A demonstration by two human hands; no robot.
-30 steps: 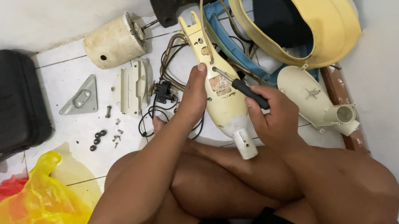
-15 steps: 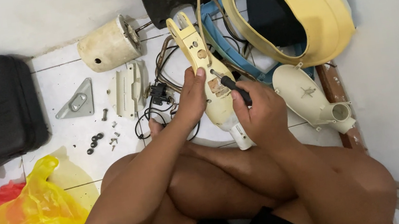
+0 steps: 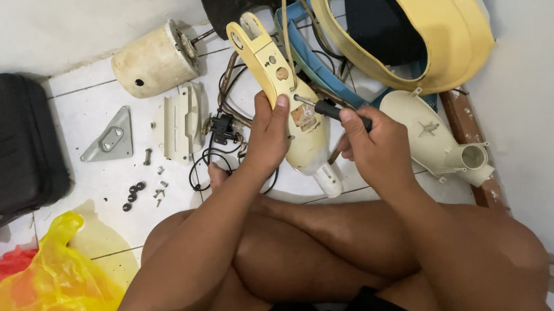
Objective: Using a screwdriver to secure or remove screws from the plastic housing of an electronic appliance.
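on the white tiled floor (image 3: 110,191), seen from the head camera, a person sits cross-legged with a cream plastic fan neck (image 3: 287,97) propped up between the hands, above the knees. it looks light, stiff and smooth, likely a bit slippery and apt to crack if forced, so the thicker lower body seems the safest place to grip. left hand (image 3: 268,139) has its fingers (image 3: 279,105) wrapped closed round that body. right hand (image 3: 375,142) is closed on a black-handled screwdriver (image 3: 328,108), tip touching the neck. loose screws (image 3: 146,190), a cylindrical motor (image 3: 154,61) and a yellow bag (image 3: 46,300) lie left of the legs.
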